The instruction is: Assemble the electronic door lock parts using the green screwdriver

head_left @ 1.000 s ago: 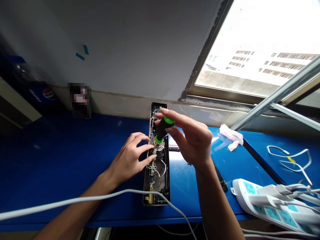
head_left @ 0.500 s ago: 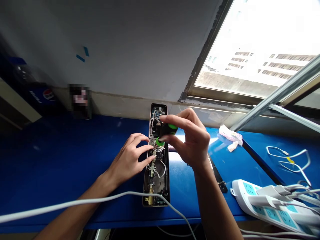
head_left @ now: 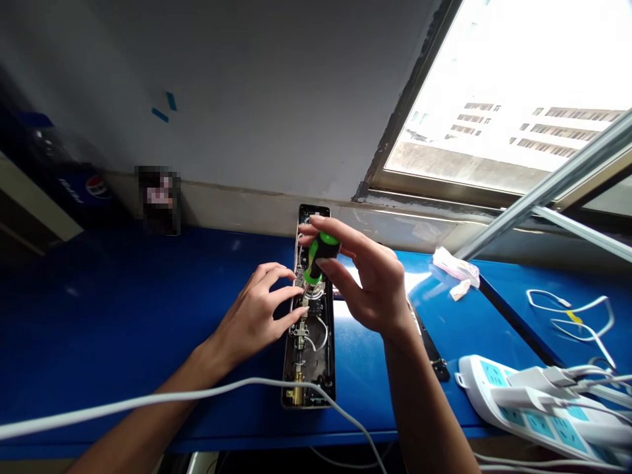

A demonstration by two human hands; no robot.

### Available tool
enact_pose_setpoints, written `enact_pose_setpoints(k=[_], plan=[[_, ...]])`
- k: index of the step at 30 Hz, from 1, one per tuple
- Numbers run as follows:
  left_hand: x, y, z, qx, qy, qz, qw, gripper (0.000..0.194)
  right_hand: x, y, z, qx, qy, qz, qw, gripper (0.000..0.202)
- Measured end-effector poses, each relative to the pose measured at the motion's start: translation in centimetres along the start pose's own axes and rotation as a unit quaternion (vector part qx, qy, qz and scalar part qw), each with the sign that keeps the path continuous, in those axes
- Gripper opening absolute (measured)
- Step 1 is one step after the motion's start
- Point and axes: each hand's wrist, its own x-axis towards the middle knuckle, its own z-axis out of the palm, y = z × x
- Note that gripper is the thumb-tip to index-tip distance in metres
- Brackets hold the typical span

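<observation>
An opened long black electronic housing lies lengthwise, with wires, a circuit board and brass-coloured metal parts inside. It looks like an electronic door lock. My right hand grips a short screwdriver with a green and black handle between thumb and fingers. The screwdriver tilts, its shaft pointing down into the middle of the housing. My left hand reaches in from the left, thumb and fingertips curled around a small part at the screwdriver's tip. The tip itself is hidden by those fingers.
A white power strip with several plugs sits at the right front. A white cable crosses before the housing. Beyond my right wrist lies a black panel. A pink-white wrapper, a coiled cable and a cola bottle surround the blue table.
My right hand has shifted slightly left and turned, its fingers opening out around the handle. The screwdriver handle stands more upright and shows more. My left hand stays in place.
</observation>
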Motion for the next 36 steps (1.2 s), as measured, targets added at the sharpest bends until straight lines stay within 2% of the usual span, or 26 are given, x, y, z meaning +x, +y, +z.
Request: enact_pose_setpoints(k=[4,8,14,16,19,21,23,27,32,36], plan=[[0.0,0.1,-0.1,0.013,0.002,-0.006,1.000,0.020,0.0,0.0,0.1,0.012,0.006,-0.010,1.000,0.051],[0.1,0.2,-0.2,0.013,-0.003,-0.008,1.000,0.020,0.0,0.2,0.0,-0.065,0.057,-0.014,0.996,0.044],[0.1,0.2,-0.1,0.010,-0.020,-0.012,1.000,0.026,-0.7,1.3,-0.4,-0.083,0.047,0.011,0.995,0.059],[0.1,0.3,-0.1,0.011,-0.021,-0.008,1.000,0.028,-0.8,1.6,-0.8,-0.108,0.086,-0.004,0.990,0.058],[0.1,0.4,-0.1,0.011,-0.015,-0.004,1.000,0.030,-0.8,1.5,-1.7,-0.163,0.182,-0.036,0.969,0.061],[0.1,0.5,-0.1,0.011,-0.015,-0.006,1.000,0.033,-0.8,1.2,-2.6,-0.210,0.216,-0.011,0.953,0.056],[0.2,0.6,0.0,0.009,-0.017,-0.006,1.000,0.034,-1.1,1.0,-3.5,-0.246,0.193,0.031,0.949,0.047],[0.3,0.7,0.1,0.002,-0.016,0.007,1.000,0.031,-2.1,1.6,-4.6,-0.262,0.105,0.089,0.955,0.036],[0.5,1.1,0.4,-0.008,0.004,0.030,1.000,0.025,-3.5,3.1,-5.2,-0.264,0.060,0.143,0.952,0.029],[1.0,1.3,0.2,-0.007,0.018,0.026,0.999,0.027,-3.9,3.0,-5.7,-0.239,-0.044,0.207,0.948,0.026]])
